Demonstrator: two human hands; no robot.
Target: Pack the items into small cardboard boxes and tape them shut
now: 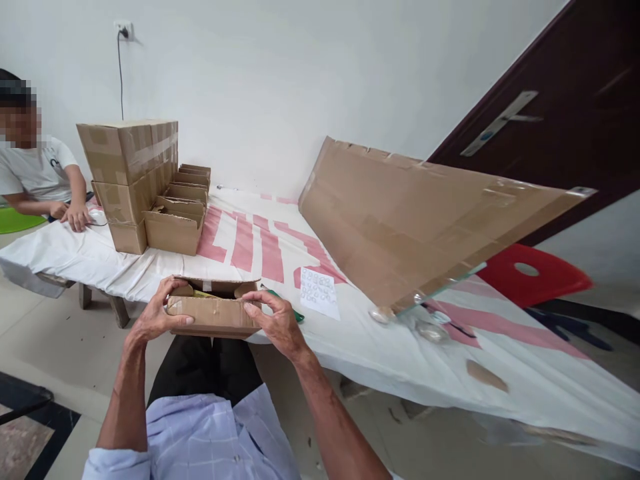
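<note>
Small cardboard box (214, 318) at bench (360, 350) near edge, top gaping — left hand (159, 312) fingers clamped on its left end, right hand (280, 327) fingers pinching its upper right edge. Stacked cartons (139, 157) beyond box, leftward — marked paper (320, 293) right of box.

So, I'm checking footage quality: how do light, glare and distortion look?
Head view: soft light, with shadow inside the held box; same view: small glints on tape at the cardboard sheet's corner; same view: door slanted, probably wide-lens distortion.
</note>
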